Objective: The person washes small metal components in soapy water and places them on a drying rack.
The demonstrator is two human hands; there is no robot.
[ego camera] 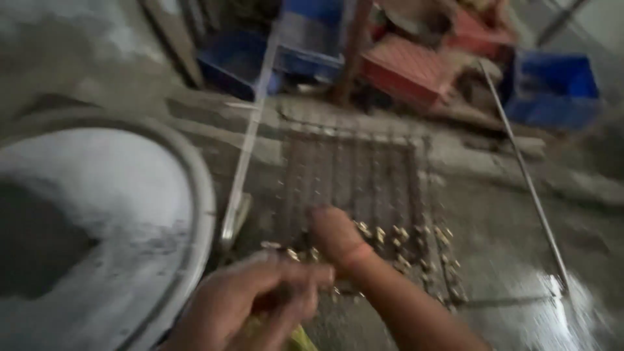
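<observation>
1. Round basin (195, 188): left, on the floor (507, 247).
2. Metal rack (354, 175): centre, right of the basin.
3. Small pieces (396, 237): on the rack's near edge.
4. Crates (552, 88): behind the rack.
5. Rod (526, 182): right of the rack.

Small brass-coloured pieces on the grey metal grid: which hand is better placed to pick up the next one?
Probably the right hand: it already rests on the grey metal grid among the small brass-coloured pieces. The left hand sits nearer, off the grid, fingers curled.

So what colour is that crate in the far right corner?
The crate is blue, seen best in the head view, though the picture is blurred.
</observation>
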